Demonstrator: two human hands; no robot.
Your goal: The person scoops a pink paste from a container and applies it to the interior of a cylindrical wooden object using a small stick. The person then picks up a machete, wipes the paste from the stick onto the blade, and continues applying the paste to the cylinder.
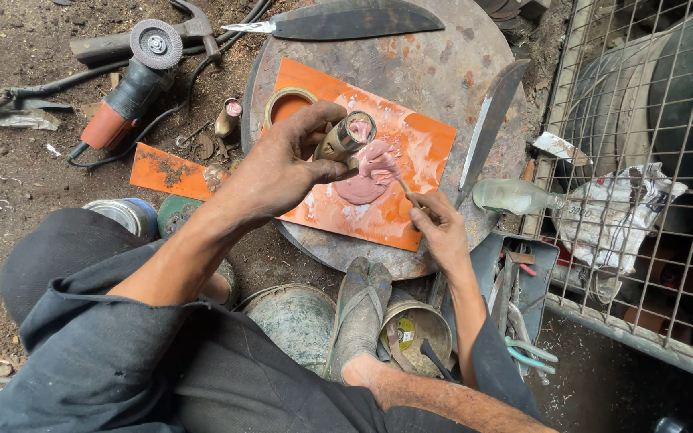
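My left hand (286, 164) grips a short brass-coloured tube (345, 138), tilted, with pink paste in its open end. My right hand (441, 228) pinches a thin stick (404, 187) whose tip carries a lump of pink paste (376, 158) right at the tube's mouth. Both are over an orange plastic sheet (423, 132) smeared with more pink paste (359, 191). The sheet lies on a round rusty metal plate (435, 60).
Two long blades (346, 20) (489, 124) rest on the plate. An angle grinder (131, 84) and hammer lie on the dirt at left. A clear bottle (515, 195), wire mesh (643, 120), tins (415, 325) and my sandalled foot (360, 309) are close by.
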